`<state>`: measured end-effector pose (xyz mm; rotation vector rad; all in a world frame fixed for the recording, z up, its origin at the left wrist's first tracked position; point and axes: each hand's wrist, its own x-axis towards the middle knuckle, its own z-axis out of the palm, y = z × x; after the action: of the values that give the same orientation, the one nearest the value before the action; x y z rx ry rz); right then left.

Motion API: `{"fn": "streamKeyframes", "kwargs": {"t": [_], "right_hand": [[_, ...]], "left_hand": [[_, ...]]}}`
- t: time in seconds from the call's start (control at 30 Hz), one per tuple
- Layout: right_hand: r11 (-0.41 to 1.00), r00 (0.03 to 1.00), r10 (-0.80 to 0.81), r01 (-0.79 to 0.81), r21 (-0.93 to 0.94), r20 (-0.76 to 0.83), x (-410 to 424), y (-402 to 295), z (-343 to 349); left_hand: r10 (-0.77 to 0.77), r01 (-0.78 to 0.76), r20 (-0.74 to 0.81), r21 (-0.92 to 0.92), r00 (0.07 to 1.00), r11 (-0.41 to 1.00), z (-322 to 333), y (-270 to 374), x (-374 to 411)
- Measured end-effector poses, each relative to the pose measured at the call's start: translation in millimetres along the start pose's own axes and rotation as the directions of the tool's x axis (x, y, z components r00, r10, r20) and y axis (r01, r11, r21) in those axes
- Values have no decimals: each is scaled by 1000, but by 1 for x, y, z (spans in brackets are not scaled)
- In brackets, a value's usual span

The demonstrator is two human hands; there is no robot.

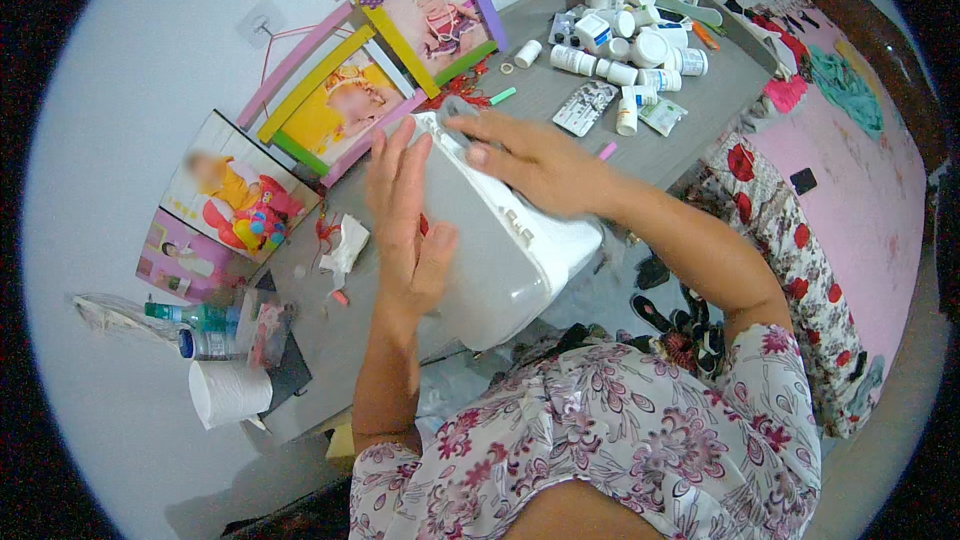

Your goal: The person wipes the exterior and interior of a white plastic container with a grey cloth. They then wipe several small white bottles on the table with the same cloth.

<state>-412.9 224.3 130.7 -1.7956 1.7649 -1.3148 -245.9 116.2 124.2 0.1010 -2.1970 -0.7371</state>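
Observation:
A white plastic storage box (574,247) with a translucent lid (487,270) is before me, tilted at the desk's front edge. My left hand (409,232) is at the lid's left side, its fingers stretched and thumb apart; it is slightly blurred. A bit of red shows by its thumb. Across the white side lies my right hand (544,161), fingertips bent over a grey part (454,109) at the box's far end. White clips (516,225) run along the seam. The contents of the box cannot be made out.
Several white pill bottles (649,49) and a blister pack (585,106) crowd the grey desk's (525,86) right side. Framed photos (341,101) lean on the wall. A toilet roll (229,394), bottles (206,345) and crumpled tissue (346,247) lie leftward. A bed (855,187) stands right.

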Motion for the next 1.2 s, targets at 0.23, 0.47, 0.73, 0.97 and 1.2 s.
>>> {"fn": "streamKeyframes", "kwargs": {"t": [0.23, 0.47, 0.73, 0.97, 1.2], "right_hand": [[1000, 997, -10, 9, 16, 78, 45, 22, 2], [997, 988, 74, -75, 7, 136, 10, 6, -15], [996, 997, 57, -61, 65, 56, -72, -6, -41], [982, 940, 43, 23, 186, -339, -97, -1, -27], [908, 889, 326, -200, 369, -320, -71, 38, -33]], "left_hand": [[20, -13, -47, 143, 999, 990, 5, 5, -5], [29, -10, -83, 219, 996, 976, 11, 10, -2], [7, 11, -70, 253, 998, 967, 17, 18, 7], [-126, 146, -75, 420, 989, 896, 36, 34, 23], [-222, 179, -9, 623, 975, 761, 48, 37, 50]]}}
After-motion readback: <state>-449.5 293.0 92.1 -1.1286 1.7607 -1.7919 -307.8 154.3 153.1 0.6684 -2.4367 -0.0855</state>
